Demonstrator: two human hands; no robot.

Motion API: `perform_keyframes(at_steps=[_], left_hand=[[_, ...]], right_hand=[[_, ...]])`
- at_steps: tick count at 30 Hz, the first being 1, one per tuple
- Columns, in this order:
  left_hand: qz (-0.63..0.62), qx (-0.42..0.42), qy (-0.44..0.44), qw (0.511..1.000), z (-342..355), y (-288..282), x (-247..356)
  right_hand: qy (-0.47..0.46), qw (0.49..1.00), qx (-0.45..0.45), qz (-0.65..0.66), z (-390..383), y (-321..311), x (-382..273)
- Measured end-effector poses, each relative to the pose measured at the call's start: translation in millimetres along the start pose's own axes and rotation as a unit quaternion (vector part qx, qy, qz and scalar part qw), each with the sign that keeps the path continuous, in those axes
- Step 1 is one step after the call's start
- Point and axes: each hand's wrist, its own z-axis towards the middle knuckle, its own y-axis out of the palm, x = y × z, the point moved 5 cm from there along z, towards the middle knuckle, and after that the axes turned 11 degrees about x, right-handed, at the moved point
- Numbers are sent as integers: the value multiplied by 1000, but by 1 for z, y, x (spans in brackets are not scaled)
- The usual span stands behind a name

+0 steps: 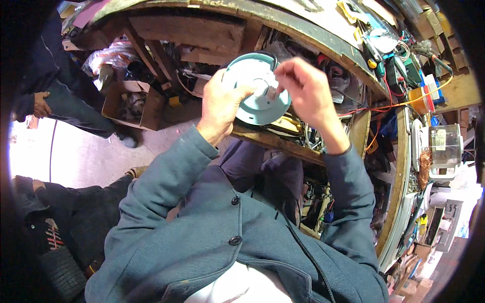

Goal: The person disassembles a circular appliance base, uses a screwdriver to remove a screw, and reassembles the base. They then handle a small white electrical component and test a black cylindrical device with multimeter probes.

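Note:
A round pale-blue plastic base [258, 115] with a whitish middle is held up in front of me, tilted toward the view. My left hand [217, 106] grips its left side, the thumb lying across the face. Over the right part of the face is my right hand [307, 93], its fingers bent and drawn together near a small ridged piece [272, 93] by the centre. Blur and the fingers themselves hide what, if anything, they pinch. The far edge of the base shows a dark rim.
Below the base, an open wooden drawer [273, 143] holds tools and loose parts. A cluttered workbench [348, 50] curves round ahead and right, with an orange cable [404, 103] and a clear plastic container [444, 144]. Left are a cardboard box [113, 108] and another person's hand [42, 104].

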Motion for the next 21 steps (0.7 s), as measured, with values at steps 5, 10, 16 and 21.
perform_keyframes(at_steps=[5, 10, 16, 21], left_hand=[[-9, -7, -13, 1000, -1, 1, -1], [-15, -7, -21, 1000, -2, 2, 2], [-11, -4, -19, 1000, -3, 1, 3], [7, -16, -20, 1000, -4, 1, 2]], right_hand=[[-147, 977, 10, -157, -40, 10, -4], [-202, 953, -6, -225, -44, 15, -8], [-210, 958, -2, -197, -48, 14, -7], [-221, 951, 6, -215, -50, 14, -8]])
